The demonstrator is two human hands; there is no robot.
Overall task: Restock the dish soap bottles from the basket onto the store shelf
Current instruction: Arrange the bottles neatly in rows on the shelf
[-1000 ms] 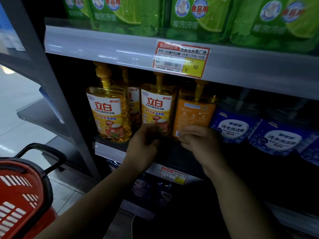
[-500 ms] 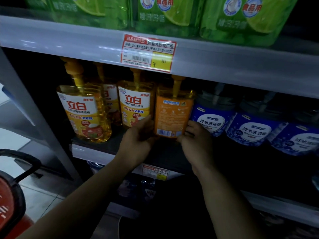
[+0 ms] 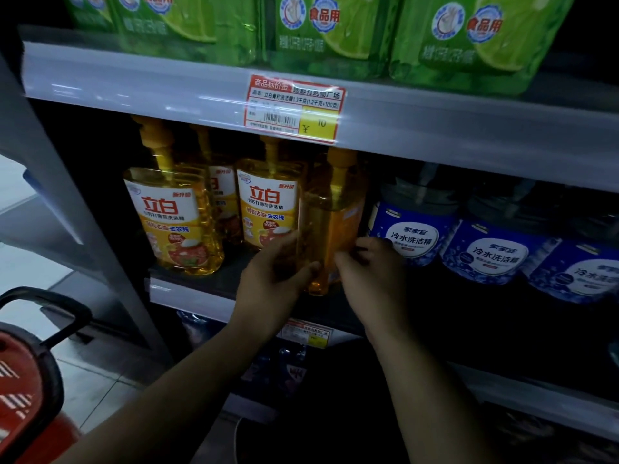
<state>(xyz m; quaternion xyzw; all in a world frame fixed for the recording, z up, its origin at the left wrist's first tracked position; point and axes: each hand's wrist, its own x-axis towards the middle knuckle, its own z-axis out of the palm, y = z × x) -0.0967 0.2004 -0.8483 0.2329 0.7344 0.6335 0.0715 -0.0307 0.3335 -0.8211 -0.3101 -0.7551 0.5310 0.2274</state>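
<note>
On the middle shelf (image 3: 194,298) stand yellow dish soap bottles with pump tops: one at the left (image 3: 174,216), one partly hidden behind it (image 3: 222,192), one in the middle (image 3: 268,209). A fourth yellow bottle (image 3: 335,222) stands to their right, turned edge-on so its orange back label faces right. My left hand (image 3: 274,276) grips its lower left side and my right hand (image 3: 371,269) holds its lower right side. The red basket (image 3: 23,380) with a black handle sits at the bottom left; its contents are out of view.
Blue-labelled bottles (image 3: 412,232) fill the shelf right of the held bottle. Green refill pouches (image 3: 328,31) line the upper shelf above a price tag (image 3: 294,107). A grey upright (image 3: 67,202) bounds the shelf on the left. Dim items sit on the lower shelf.
The bottle between my hands has turned from showing its orange back label to standing edge-on. Both hands stayed at its base. The view shifted so the basket shows more.
</note>
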